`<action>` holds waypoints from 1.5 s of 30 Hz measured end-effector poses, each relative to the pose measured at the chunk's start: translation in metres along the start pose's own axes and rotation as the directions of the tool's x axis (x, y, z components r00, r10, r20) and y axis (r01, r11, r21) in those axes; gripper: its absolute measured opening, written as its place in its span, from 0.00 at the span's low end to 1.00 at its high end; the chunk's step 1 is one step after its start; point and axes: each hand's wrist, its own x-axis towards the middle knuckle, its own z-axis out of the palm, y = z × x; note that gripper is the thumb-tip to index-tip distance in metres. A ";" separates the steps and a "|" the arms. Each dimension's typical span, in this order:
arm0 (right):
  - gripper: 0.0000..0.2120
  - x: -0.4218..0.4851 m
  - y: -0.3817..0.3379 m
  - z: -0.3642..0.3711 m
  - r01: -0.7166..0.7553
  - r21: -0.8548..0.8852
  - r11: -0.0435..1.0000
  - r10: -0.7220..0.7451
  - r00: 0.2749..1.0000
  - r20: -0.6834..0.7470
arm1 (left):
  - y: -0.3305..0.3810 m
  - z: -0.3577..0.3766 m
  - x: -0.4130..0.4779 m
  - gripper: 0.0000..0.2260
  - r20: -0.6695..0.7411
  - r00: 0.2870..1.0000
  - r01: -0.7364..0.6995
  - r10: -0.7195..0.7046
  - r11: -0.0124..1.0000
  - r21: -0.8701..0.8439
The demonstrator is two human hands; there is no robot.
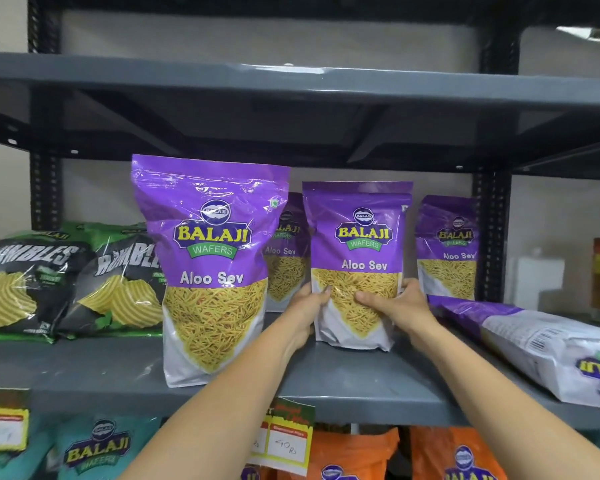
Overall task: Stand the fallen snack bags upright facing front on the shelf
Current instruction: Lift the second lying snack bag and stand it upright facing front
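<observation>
A purple Aloo Sev bag (359,237) stands upright, label to the front, in the middle of the grey shelf (118,372). My left hand (307,311) grips its lower left side and my right hand (395,306) its lower right. A larger-looking purple Aloo Sev bag (210,265) stands upright nearer the front edge, left of my hands. Two more purple bags stand at the back: one (286,251) between the front pair, one (445,247) at the right. A further purple bag (548,344) lies flat at the right, back side up.
Black and green Rumbles chip bags (49,285) lean at the left. The upper shelf (291,84) hangs close above the bag tops. Price tags (286,438) clip to the shelf edge; teal and orange bags (361,455) sit below. A dark upright post (490,237) stands at the right.
</observation>
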 end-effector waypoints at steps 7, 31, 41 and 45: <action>0.40 -0.011 0.004 -0.009 -0.036 0.053 0.998 0.020 0.963 0.270 | 0.007 -0.001 -0.005 0.19 0.015 1.000 0.006 -0.006 1.000 0.005; 0.42 -0.062 -0.001 -0.032 0.048 -0.057 0.997 -0.022 0.917 0.399 | 0.010 -0.004 -0.073 0.29 0.100 0.982 -0.184 0.157 0.905 0.384; 0.48 -0.077 -0.014 -0.038 0.035 -0.110 0.993 0.015 0.907 0.420 | 0.012 0.010 -0.095 0.57 -0.085 0.963 -0.183 0.255 0.853 0.489; 0.56 -0.064 -0.040 -0.075 0.133 -0.239 0.962 -0.092 0.980 0.177 | 0.008 0.040 -0.128 0.44 -0.152 0.696 -0.500 0.702 0.625 0.599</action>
